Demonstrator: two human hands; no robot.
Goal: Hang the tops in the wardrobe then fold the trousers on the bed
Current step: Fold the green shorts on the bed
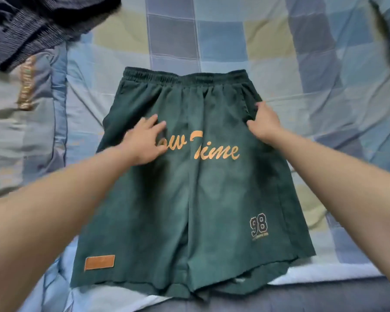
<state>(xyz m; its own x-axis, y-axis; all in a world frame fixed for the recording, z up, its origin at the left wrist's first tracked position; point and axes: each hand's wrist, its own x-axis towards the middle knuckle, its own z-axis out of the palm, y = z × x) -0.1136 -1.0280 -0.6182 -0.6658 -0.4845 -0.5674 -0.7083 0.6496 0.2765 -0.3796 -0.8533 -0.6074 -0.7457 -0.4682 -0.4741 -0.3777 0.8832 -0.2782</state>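
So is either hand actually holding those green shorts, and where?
The right hand pinches the green shorts at their right side seam, below the waistband. The left hand only rests flat on the front.

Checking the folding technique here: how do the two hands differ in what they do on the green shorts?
The left hand lies flat with spread fingers on the green shorts, partly covering the orange lettering; the right hand curls at the shorts' side edge, seemingly pinching fabric. The left sits nearer the middle. Both touch the upper half.

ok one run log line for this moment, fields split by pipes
stage: fold | green shorts flat on bed | left hand flat on shorts | right hand pinching shorts' right edge
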